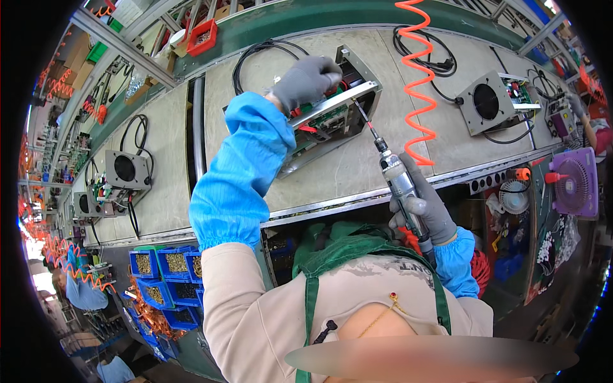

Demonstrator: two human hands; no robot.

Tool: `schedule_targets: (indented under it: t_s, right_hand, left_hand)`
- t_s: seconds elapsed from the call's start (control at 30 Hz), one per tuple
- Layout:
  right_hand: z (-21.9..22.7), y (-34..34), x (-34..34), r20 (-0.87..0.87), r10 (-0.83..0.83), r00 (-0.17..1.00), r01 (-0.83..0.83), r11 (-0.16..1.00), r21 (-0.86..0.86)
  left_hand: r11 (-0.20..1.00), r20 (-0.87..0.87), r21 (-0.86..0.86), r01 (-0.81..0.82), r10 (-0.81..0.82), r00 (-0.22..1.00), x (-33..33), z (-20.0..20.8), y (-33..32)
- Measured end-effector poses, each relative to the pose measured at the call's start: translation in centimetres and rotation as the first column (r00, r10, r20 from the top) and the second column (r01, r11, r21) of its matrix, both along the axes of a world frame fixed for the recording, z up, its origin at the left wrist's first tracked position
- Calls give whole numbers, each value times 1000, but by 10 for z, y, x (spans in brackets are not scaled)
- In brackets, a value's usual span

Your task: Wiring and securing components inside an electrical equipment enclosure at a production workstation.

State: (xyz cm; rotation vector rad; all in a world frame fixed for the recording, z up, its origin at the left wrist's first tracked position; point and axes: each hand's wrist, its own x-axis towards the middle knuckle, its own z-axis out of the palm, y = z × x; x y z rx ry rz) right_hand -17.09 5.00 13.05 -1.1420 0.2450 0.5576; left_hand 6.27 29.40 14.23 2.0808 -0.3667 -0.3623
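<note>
My left hand (308, 81), in a grey glove, is closed with curled fingers over an open metal housing (377, 76) on the workbench. What its fingers hold, if anything, is hidden. Inside the housing I see a green circuit board (332, 121) and red wires; a bare metal bar (335, 105) runs along its upper side. My right hand (429, 207), also gloved, is wrapped round a silver power screwdriver (397, 175). Its long thin bit points up and left, the tip at or very near the right end of the bar. Contact cannot be made out.
An orange coiled hose (418, 83) hangs right of the housing. Fan units (485, 102) with black cables stand along the bench on both sides. Blue bins (175, 263) of small parts sit below left. A purple fan (573, 183) and another person's arm (594, 131) are at far right.
</note>
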Motion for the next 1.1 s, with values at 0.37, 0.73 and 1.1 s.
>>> schedule_targets:
  t_s: [0.37, 0.73, 1.1]
  right_hand:
    - [0, 1, -1, 3, -9, 1000, 9, 1000, -26]
    - [0, 6, -6, 17, -27, 999, 27, 1000, 8]
    - [2, 12, -9, 42, -15, 999, 14, 1000, 12]
  left_hand:
    - [900, 76, 361, 246, -291, 954, 13, -3, -11]
    - [939, 25, 260, 226, -240, 970, 14, -2, -11]
    - [944, 94, 258, 205, -236, 967, 11, -10, -13]
